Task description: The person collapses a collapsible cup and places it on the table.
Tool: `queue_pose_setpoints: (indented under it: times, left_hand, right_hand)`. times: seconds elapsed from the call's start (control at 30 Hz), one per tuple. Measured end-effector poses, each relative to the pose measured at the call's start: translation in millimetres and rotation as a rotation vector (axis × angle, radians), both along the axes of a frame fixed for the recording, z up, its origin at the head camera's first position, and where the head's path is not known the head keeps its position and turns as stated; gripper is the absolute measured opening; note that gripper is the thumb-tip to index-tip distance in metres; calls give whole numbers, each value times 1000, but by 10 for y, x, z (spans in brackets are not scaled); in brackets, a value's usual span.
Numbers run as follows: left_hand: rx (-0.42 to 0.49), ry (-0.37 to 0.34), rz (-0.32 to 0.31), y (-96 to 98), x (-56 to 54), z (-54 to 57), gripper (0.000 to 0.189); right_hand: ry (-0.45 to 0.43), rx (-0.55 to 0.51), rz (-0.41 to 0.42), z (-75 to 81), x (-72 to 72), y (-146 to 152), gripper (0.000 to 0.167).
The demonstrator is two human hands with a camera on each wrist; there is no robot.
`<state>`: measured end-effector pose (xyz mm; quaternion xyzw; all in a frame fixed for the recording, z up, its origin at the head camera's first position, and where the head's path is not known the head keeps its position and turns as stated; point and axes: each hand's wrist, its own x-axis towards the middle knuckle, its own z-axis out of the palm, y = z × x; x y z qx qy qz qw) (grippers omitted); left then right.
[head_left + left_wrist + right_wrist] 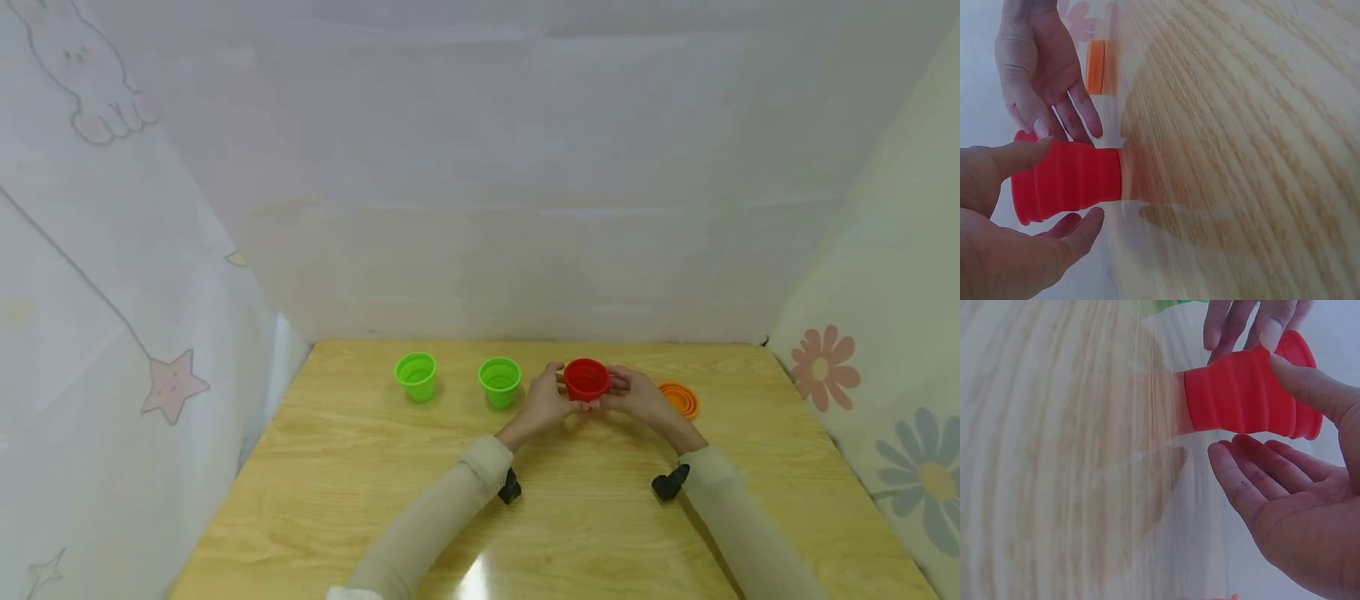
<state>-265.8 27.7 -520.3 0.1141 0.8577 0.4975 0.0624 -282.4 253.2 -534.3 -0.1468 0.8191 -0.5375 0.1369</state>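
Observation:
A red ribbed collapsible cup (pixel 587 380), drawn out to full height, stands upright on the wooden table between the two hands. My left hand (pixel 550 396) is on its left side, thumb at the wall near the rim and relaxed fingers spread along the far side. On the other side, my right hand (pixel 1310 494) has its thumb at the upper wall; its fingers extend loosely, with a gap to the cup. Both thumbs lie close together on the near side. Left of the hands stand two green cups, one nearer (pixel 499 382) and one farther (pixel 416 377).
An orange collapsible cup (pixel 678 401), folded flat, lies just right of the right hand. The wooden table (pixel 360 500) ends at a pale cloth backdrop, with printed cloth on both sides. Black wrist cameras hang below both cream sleeves (pixel 442 508).

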Motion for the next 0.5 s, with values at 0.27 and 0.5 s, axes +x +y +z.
queue_pose_setpoints:
  times: [0.27,0.5]
  left_hand:
    - [66,-5,-26,-9,-49,10,83]
    - [62,14,-29,-19,-24,47,73]
  right_hand:
    - [-30,-5,-18,39,1,-15,77]
    - [-25,-13,-17,75,29,-20,74]
